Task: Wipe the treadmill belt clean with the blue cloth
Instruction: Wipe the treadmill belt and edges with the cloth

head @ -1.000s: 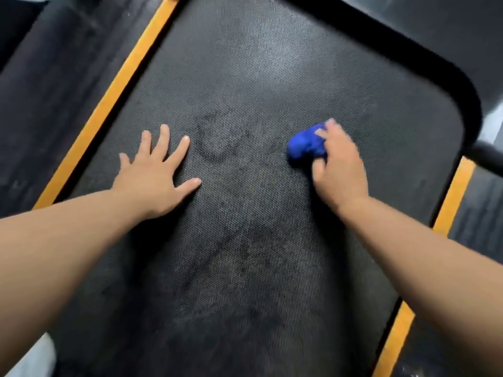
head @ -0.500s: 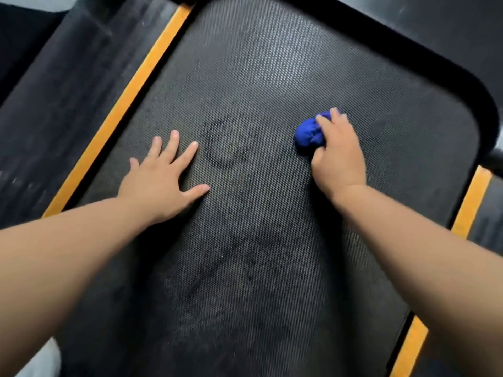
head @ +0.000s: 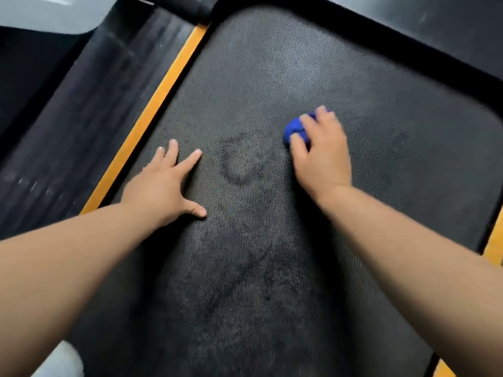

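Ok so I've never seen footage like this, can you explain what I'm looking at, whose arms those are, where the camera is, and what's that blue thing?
The camera sits on a person's head and looks forward and down, so the two bare arms reaching in from the bottom are that person's own. There is no robot here. The dark textured surface is a treadmill belt, with an orange stripe along its left edge and another at the far right. The left hand lies flat and open on the belt, fingers spread. The right hand is closed on a bunched blue cloth and presses it onto the belt. Between the hands is a dark curved mark, and there are darker smudges nearer the person.
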`<state>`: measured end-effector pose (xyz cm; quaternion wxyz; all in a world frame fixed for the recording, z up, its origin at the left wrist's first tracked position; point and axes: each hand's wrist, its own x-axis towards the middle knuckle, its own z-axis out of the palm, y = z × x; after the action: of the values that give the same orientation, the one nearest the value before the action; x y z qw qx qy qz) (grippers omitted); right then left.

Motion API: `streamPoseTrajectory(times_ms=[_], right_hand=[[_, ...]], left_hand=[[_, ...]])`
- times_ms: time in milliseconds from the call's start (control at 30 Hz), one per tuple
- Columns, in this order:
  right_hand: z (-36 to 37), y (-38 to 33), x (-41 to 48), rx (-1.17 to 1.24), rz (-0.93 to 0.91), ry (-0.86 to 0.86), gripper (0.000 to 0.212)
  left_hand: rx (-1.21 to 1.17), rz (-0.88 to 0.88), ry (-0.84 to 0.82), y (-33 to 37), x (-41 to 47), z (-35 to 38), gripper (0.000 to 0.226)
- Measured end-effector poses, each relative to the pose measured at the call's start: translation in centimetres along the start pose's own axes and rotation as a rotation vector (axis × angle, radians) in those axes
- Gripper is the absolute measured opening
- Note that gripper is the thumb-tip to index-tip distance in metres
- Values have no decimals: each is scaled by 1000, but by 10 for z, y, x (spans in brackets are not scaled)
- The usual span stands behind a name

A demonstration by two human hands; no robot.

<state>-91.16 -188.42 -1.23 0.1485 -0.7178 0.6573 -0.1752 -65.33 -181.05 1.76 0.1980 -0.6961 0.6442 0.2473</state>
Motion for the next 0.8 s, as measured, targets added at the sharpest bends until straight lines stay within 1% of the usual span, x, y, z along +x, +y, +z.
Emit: streamPoseTrajectory(times_ms=[33,100,167,200,233,267,367,400,433,467,500,533,600,667,700,733,767,800], right_hand=[[5,-16,-14,15,-124,-47,30],[17,-46,-58,76,-416,-224,27],[25,-55,-92,102,-652,-391,36],[24,-50,-88,94,-715,-437,39],[25,-41,-73,88,-719,-407,39],[24,-31,-53,76,-662,-326,38],[8,0,20,-17,-239,-69,39],[5,3,33,-39,-110,-44,41],[7,-1,34,-55,-34,-52,42],[11,-10,24,-72,-44,-64,42],[16,-22,8,-73,-125,-91,41],[20,-34,-15,-41,-243,-137,39],[31,-50,-63,63,-494,-286,39],[33,-49,-81,98,-647,-416,41],[33,-42,-73,93,-675,-430,41],[32,-35,-59,87,-660,-393,41],[29,-27,-41,76,-592,-313,41],[23,-18,-20,54,-480,-200,41]], left_hand=[[-22,-4,-25,-1,1,-1,124],[-23,-4,-41,-3,3,-1,122],[-45,-14,-54,-2,3,0,121],[-54,-10,-58,-2,3,0,120],[-60,-6,-61,-2,4,0,120],[-68,-5,-64,-3,4,1,120],[-73,4,-51,-6,5,3,122],[-73,4,-55,-7,5,3,122],[-72,3,-58,-7,5,4,123],[-70,3,-54,-7,5,4,123],[-66,3,-51,-7,5,4,123],[-63,4,-50,-5,4,2,123],[-59,3,-51,-3,2,-1,123],[-61,5,-53,-4,3,1,122],[-72,6,-57,-5,4,3,123],[-86,5,-58,-7,6,5,123],[-101,10,-56,-8,6,7,124],[-108,14,-50,-9,6,8,125]])
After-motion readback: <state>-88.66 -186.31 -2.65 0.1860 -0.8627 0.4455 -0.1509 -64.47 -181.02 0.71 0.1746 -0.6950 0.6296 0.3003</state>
